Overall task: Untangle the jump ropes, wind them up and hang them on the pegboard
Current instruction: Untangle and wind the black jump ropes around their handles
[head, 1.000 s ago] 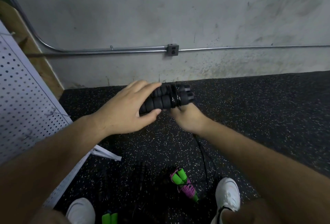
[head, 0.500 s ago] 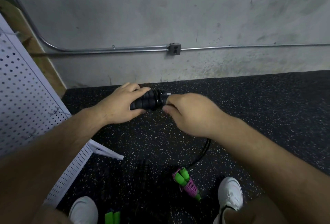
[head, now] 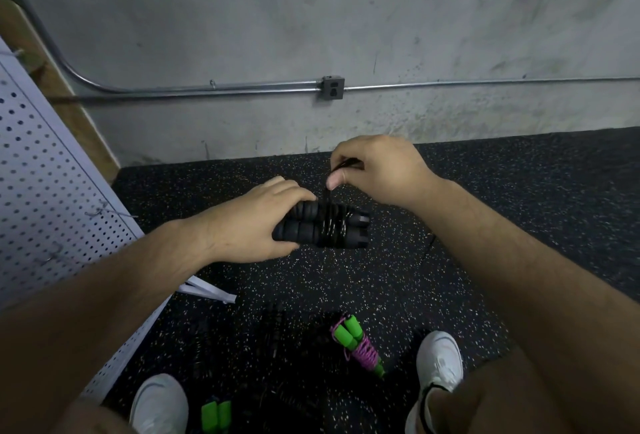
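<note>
Jump rope point(head: 330, 229) — left hand point(head: 249, 226), right hand point(head: 381, 167)

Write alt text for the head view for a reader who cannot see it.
The left hand grips two black handles side by side while the right hand pinches the black cord above the turns wrapped around them. A green-handled rope lies on the floor; a pegboard stands at left.

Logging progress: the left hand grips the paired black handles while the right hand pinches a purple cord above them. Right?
No. In the head view the cord the right hand pinches is black, not purple; the left hand does grip the black handles.
</note>
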